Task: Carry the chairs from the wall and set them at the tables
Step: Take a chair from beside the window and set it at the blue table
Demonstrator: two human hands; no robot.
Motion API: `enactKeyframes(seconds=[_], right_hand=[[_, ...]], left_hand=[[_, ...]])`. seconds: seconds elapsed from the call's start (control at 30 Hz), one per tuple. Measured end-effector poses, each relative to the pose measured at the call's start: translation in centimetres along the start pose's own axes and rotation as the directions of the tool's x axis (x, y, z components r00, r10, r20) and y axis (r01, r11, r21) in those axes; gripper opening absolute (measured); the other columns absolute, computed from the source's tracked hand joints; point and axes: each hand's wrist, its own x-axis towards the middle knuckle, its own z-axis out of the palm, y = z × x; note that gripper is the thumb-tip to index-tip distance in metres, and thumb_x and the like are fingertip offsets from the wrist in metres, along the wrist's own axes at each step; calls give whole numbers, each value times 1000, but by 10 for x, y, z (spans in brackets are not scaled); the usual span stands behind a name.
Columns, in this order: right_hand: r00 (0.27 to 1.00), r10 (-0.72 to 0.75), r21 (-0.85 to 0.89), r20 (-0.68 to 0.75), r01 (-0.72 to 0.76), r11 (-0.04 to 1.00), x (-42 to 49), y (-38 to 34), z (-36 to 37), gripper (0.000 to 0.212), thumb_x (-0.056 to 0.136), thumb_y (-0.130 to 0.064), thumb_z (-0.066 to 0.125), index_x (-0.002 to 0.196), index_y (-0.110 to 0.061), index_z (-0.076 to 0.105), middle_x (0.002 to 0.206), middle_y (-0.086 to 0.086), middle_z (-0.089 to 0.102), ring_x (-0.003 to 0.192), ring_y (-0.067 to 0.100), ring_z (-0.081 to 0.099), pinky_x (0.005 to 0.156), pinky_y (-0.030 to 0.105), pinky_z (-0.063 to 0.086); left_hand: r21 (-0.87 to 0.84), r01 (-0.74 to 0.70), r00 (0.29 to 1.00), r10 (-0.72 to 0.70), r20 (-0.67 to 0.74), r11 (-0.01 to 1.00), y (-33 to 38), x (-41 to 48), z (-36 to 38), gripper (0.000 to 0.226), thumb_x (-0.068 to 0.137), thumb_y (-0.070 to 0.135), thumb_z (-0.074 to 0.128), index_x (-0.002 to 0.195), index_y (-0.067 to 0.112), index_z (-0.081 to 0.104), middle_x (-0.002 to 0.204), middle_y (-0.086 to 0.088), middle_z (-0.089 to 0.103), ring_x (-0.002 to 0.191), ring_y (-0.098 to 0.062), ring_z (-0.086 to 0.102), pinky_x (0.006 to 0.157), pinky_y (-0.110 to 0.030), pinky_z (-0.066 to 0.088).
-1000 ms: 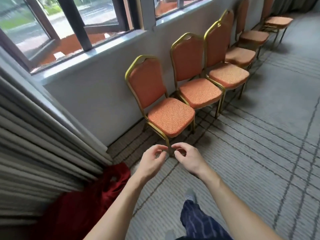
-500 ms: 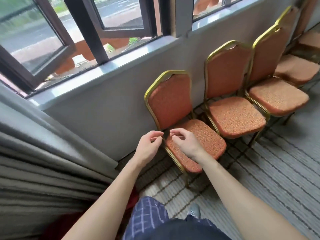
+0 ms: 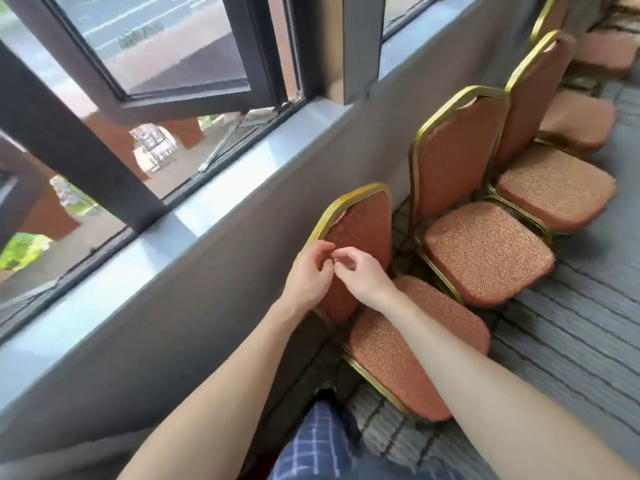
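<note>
Several orange padded chairs with gold metal frames stand in a row against the grey wall under the window. The nearest chair (image 3: 398, 358) is right below me, its backrest toward the wall. My left hand (image 3: 308, 271) and my right hand (image 3: 363, 275) hover side by side in front of that backrest, fingertips meeting, fingers loosely curled. Neither hand holds anything. The left hand lies over the backrest's left gold edge; I cannot tell whether it touches it. A second chair (image 3: 485, 251) and a third chair (image 3: 554, 188) follow to the right.
A grey window sill (image 3: 207, 209) and dark window frames run along the left, with one pane tilted outward. Grey striped carpet (image 3: 571, 323) spreads to the right of the chairs. My leg in blue checked trousers (image 3: 322, 441) is at the bottom, close to the nearest chair.
I have walked up to the wall, so the nearest chair is now directly beneath my hands. Both hands stayed together and rose from seat level to the backrest.
</note>
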Motion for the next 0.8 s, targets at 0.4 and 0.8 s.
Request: enactKeyframes(seconds=[0.4,0.8], right_hand=[[886,401,220,-232,-354,909,136,-19,51,49,92,-27,61,137,-17,42,132,5,53,123,23,53,101,41,50],[701,558,149,-444,-556,817,164,-16,83,28,95,-22,51,119,-15,63,135,2,36,117,26,36,104,40,41]], left_hand=[[462,-501,816,221,535,732,-36,162,-32,61,92,12,53,146,36,39,158,-6,28,142,-30,32,110,-48,37],[515,-695,701,315,640,501,-62,178,-32,63,101,17,46,156,31,18,165,-8,8,152,-28,-2,121,-49,17]])
